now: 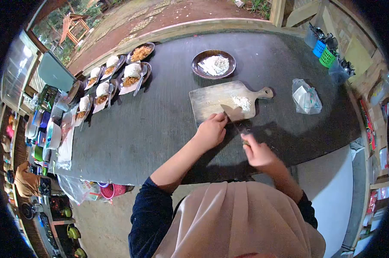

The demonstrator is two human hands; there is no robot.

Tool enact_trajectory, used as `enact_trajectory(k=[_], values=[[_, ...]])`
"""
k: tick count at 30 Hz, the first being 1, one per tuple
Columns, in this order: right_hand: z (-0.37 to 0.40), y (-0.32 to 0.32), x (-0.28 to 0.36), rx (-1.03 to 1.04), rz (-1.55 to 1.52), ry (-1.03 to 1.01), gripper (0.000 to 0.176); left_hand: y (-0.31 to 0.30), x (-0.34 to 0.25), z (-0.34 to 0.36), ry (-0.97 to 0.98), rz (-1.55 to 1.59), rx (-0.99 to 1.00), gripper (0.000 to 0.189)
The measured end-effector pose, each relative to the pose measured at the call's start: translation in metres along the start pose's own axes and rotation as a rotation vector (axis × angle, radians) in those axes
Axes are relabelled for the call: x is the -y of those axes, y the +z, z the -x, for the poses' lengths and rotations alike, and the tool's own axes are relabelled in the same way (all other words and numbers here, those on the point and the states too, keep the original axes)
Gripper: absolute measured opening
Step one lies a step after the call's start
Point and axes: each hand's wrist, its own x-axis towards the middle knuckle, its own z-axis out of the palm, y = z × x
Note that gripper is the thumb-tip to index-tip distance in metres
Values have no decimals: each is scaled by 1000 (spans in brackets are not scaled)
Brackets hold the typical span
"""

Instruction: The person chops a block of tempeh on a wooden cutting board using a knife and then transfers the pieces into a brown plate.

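Observation:
My right hand [262,154] is wrapped round the handle of a knife [232,113], whose blade slants over the front part of a wooden cutting board [203,96]. Beside the blade, my left hand [211,131] rests at the board's near edge with its fingers curled together; whatever they pinch is hidden. A small heap of finely cut white food [241,103] lies on the board near its handle. Behind the board stands a dark plate [195,71] bearing white strips and chopped white bits.
At the left are several plates of rice [132,71] with orange-brown shreds and a bowl of similar shreds [141,53]. A clear plastic bag [306,98] lies right of the board. Blue and green utensil baskets [327,57] stand at the far right corner. Another person [27,180] is at far left.

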Motion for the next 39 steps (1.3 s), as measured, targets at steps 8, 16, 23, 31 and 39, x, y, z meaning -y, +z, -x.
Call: enact_trajectory(k=[8, 16, 23, 31, 39], values=[[11, 6, -5, -32, -11, -56, 32, 4, 1, 0, -17, 7, 0, 39], [12, -5, -1, 52, -53, 70, 33, 4, 0, 0, -21, 4, 4, 42], [19, -19, 6, 11, -59, -43, 33, 6, 1, 0, -30, -24, -7, 39], [12, -29, 9, 96, -55, 18, 35, 6, 2, 0, -23, 5, -22, 37], [-8, -13, -10, 5, -99, -134, 34, 2, -2, 0, -35, 34, -14, 33]])
